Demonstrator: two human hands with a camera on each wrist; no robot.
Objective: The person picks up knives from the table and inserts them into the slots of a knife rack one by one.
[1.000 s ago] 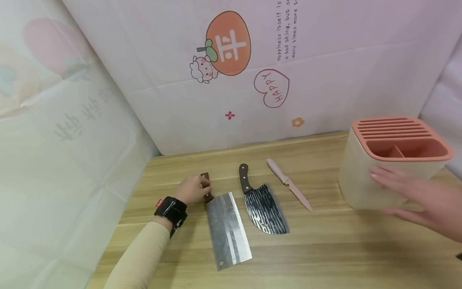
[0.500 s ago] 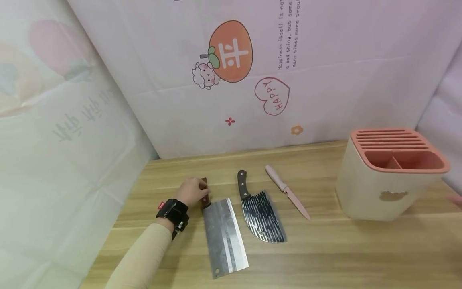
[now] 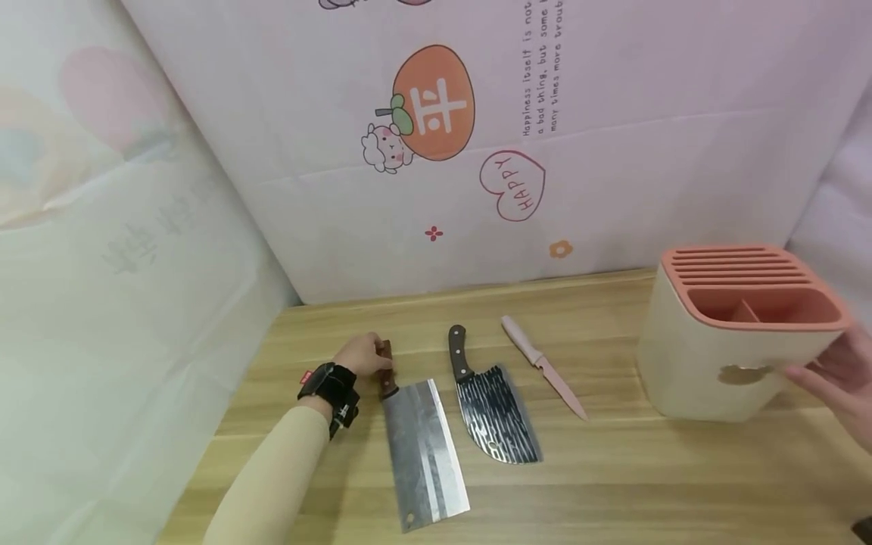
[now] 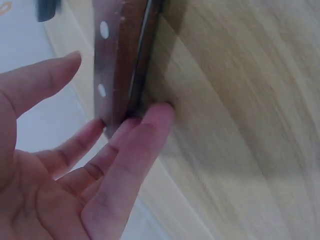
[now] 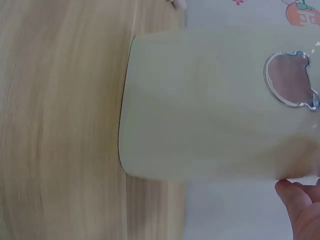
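Observation:
The rectangular cleaver [image 3: 425, 454] lies flat on the wooden table, its brown riveted handle pointing to the back wall. My left hand [image 3: 362, 356] is at that handle and holds it lightly near its end, fingertips on both sides in the left wrist view, one digit apart from the wood. My right hand [image 3: 848, 378] touches the right side of a cream knife block [image 3: 708, 371] with an orange slotted top, thumb near the front corner, fingers spread and partly hidden by the block. In the right wrist view only a few fingertips [image 5: 297, 200] show at its edge.
Right of the cleaver lies a curved chopping knife [image 3: 497, 416] with a dark handle and black-patterned blade. Beyond it is a small pink paring knife [image 3: 545, 367]. A printed cloth wall [image 3: 599, 151] closes off the back, and pale sheets [image 3: 136, 341] hang at the left.
My right hand crossed the block's front, left it toward the right edge, then came back against its right side. The left hand stays at the cleaver's handle. The view tilted up slightly.

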